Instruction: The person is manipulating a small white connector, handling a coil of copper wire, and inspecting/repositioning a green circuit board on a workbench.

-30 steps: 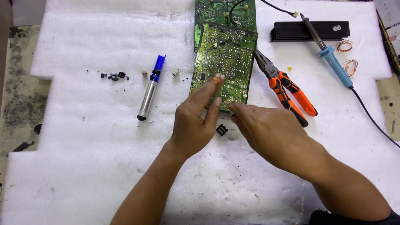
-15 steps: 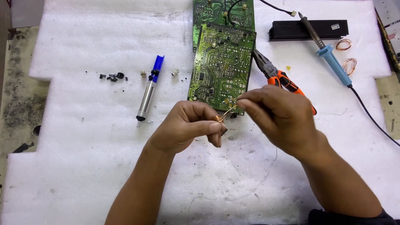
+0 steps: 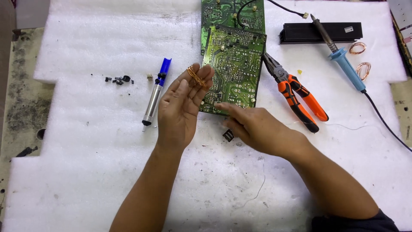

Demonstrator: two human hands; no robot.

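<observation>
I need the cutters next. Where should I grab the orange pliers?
Take the orange pliers by the two handles, coming from the lower right: the handles splay toward you there, while the metal jaws point up-left beside the green circuit board.

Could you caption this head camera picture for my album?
Left hand lifts a copper wire coil while right hand touches a green circuit board.
</observation>
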